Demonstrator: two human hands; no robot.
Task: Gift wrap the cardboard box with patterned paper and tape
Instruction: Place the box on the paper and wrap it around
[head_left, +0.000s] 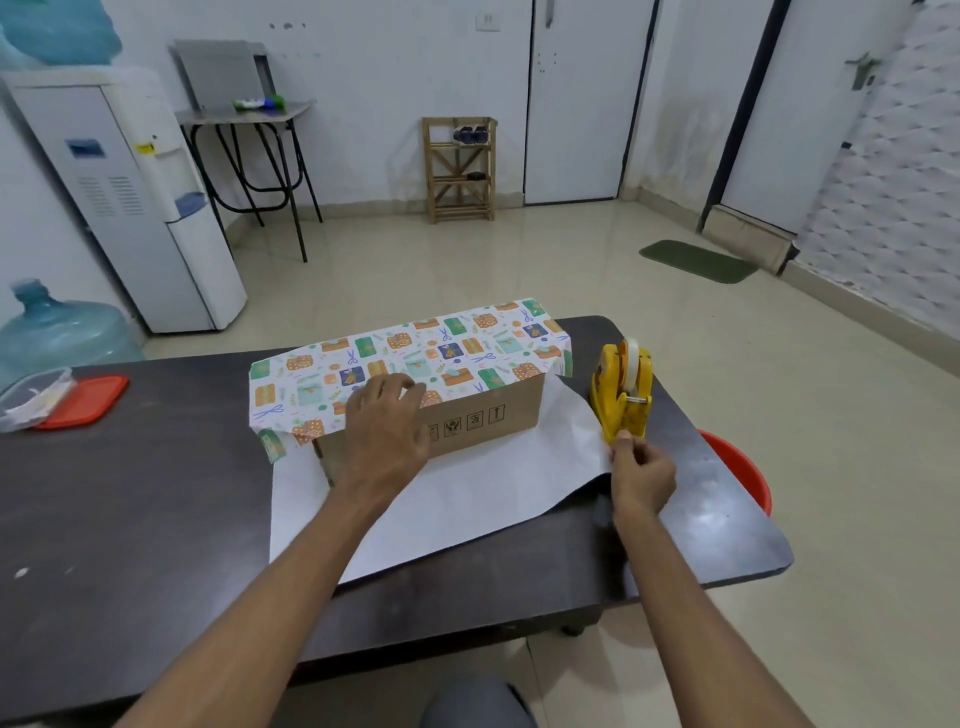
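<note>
A long cardboard box lies on the dark table. Patterned paper is folded over its top, and the paper's white underside spreads on the table in front of the box. My left hand presses flat on the paper's edge over the box's near top edge. My right hand is at the base of the yellow tape dispenser, thumb and finger pinched at the tape end; the tape itself is too thin to see.
A clear container with a red lid sits at the table's left end. A red bucket stands beside the table's right edge. A water dispenser and blue bottle stand on the left.
</note>
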